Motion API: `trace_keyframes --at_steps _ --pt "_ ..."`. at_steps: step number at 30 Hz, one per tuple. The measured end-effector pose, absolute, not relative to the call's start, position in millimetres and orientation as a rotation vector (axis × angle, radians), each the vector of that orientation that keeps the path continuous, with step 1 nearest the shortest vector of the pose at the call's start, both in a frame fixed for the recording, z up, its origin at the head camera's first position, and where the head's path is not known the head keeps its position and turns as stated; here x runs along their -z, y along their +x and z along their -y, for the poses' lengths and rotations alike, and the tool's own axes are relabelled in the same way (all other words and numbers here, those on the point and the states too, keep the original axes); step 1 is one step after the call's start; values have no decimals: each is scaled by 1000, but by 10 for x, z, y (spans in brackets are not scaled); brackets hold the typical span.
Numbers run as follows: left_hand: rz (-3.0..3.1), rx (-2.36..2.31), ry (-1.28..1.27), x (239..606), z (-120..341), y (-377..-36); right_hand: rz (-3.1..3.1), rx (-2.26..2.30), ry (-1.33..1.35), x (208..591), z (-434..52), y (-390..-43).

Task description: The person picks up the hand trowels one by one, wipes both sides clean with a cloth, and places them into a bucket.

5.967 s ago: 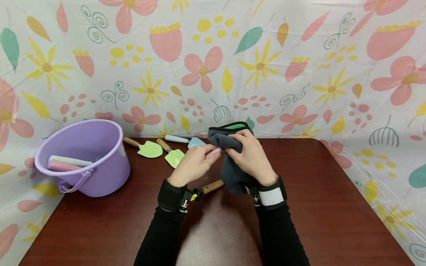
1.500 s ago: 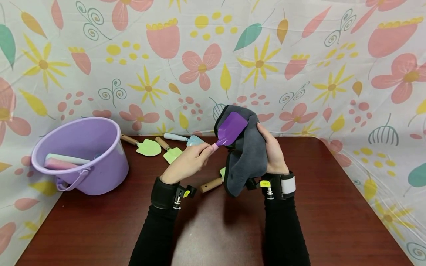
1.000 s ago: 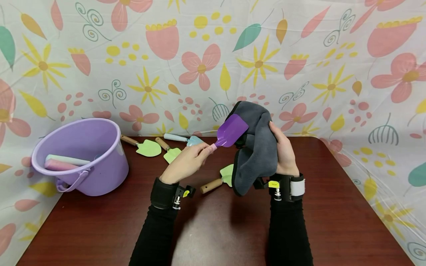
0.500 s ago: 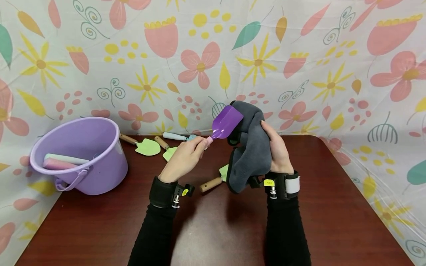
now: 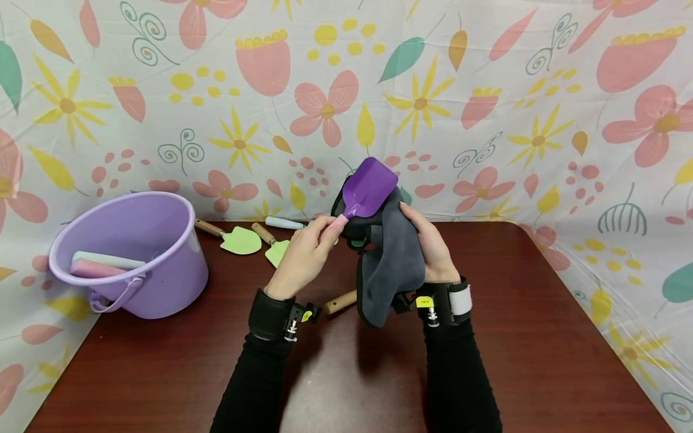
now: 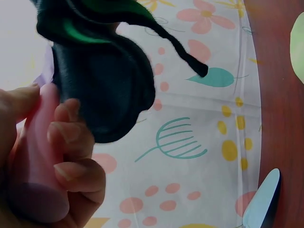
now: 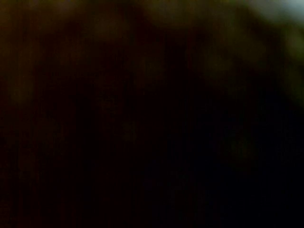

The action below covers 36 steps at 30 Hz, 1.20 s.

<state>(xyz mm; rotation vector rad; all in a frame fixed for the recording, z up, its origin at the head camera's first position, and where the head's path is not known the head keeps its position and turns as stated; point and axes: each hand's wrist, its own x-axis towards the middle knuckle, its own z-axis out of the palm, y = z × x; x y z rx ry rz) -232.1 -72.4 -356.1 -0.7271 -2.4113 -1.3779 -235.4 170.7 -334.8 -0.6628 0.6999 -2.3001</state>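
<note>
My left hand (image 5: 303,255) grips the pink handle (image 6: 40,156) of a small shovel, its fingers curled round it in the left wrist view. The shovel's purple blade (image 5: 370,187) tilts up and to the right, in front of a grey cloth (image 5: 397,258) with black edging. My right hand (image 5: 433,246) holds that cloth from its right side; its fingers are mostly hidden behind the folds. A bit of green lining shows inside the cloth in the left wrist view. Darkness fills almost the whole right wrist view.
A purple bucket (image 5: 132,255) at the left contains a pale green and a pink piece. Behind my left hand lie a green trowel (image 5: 241,240), a green spade (image 5: 276,252) and a light blue handle (image 5: 284,223). Below the cloth, a wooden handle (image 5: 341,302) sticks out.
Six seconds ago the cloth covered the blade; since then the blade has come into sight. Over the last half second the cloth has moved left behind the blade, and the blade has risen slightly.
</note>
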Motion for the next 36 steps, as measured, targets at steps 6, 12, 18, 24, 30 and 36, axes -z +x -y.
trace_keyframes --at_steps 6,12,18,24,30,36 --pt "2382 1380 -697 3567 700 -2322 -718 2242 -671 3371 -1645 -2374" --pt "2422 1426 -721 3564 698 -2320 -656 2221 -670 3370 -1631 -2375" --pt "2478 1440 -779 3551 686 -2320 -529 2235 -647 3338 -1677 -2363" --pt "2569 1487 -781 3571 679 -2326 -510 2268 -631 3326 -1756 -2334" --pt "2603 1509 -804 3593 687 -2333 -517 2336 -631 3280 -1818 -2305" --pt "2629 1516 -809 3577 695 -2333 -554 2430 -609 3249 -1821 -2254"
